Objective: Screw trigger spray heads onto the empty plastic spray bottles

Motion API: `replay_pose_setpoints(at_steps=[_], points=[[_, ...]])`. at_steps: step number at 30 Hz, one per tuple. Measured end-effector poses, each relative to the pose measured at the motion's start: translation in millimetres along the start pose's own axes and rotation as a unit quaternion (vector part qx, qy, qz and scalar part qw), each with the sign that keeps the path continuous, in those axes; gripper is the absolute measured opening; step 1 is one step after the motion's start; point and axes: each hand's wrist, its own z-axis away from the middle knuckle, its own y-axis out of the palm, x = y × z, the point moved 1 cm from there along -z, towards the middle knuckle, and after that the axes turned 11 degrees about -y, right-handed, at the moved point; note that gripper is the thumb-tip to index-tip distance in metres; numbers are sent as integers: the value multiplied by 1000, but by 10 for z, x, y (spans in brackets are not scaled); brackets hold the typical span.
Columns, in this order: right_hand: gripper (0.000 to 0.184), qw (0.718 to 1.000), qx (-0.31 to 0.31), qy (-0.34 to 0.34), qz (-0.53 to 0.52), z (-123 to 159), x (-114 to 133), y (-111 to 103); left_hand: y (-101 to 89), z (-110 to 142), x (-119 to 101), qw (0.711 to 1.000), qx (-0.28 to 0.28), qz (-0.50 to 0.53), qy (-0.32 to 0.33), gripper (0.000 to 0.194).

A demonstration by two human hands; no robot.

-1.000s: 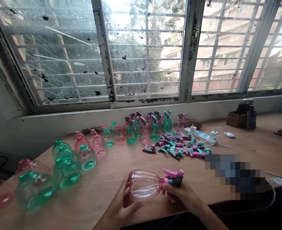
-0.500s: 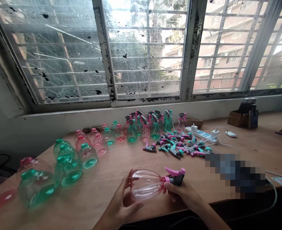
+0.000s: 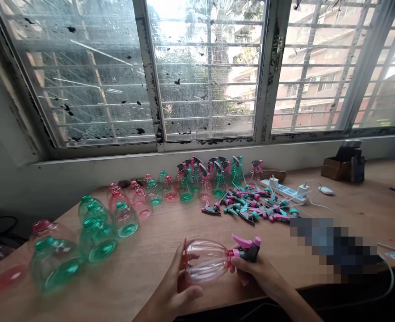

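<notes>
The person's left hand (image 3: 169, 290) is cupping the ribbed body of a clear, pink-tinted spray bottle (image 3: 207, 261), its fingers curving around the plastic, while the right hand (image 3: 259, 273) is closing around the neck just below the pink and grey trigger head (image 3: 248, 248). Both grips are therefore shut on the bottle, which is lying nearly level in the air above the front of the wooden worktop (image 3: 157, 264), with the trigger pointing away to the right. The hold is working well because the right hand is taking the firm contact at the stiff neck, while the left is only supporting the thin body and not crushing it. Headless green and pink bottle bodies (image 3: 97, 237) are standing and leaning in a cluster to the left, finished-looking bottles with trigger heads (image 3: 202, 183) are lining up near the window, and loose trigger heads (image 3: 247, 210) are lying in a heap beside a white power strip (image 3: 283, 188), while a pixelated patch is hiding part of the worktop at the right
</notes>
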Motion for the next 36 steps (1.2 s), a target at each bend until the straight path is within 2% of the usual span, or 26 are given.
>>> replay_pose_setpoints(at_steps=[10,15,20,26,28,30,33,36], points=[[41,1000,1,0,-14,-4,-25,-13,2,-76,72,999,-18,-32,35,87],[40,1000,10,-6,-12,-8,-51,-31,-31,-90,120,998,27,40,29,109],[37,1000,13,-12,-20,-14,-128,-60,-29,-85,110,998,32,35,32,91],[45,1000,5,-11,-24,-17,-123,-58,-52,-76,81,999,24,-9,21,93],[55,1000,-4,-12,-23,-13,-114,-48,-58,-78,81,999,32,-19,10,98],[61,1000,-13,-13,-18,-5,-112,-38,-53,-76,70,999,27,-15,12,113],[58,1000,-10,3,7,12,-116,-20,-22,-69,27,999,10,33,17,126],[61,1000,-14,8,19,20,-98,-13,24,-63,-41,996,27,77,-20,111]])
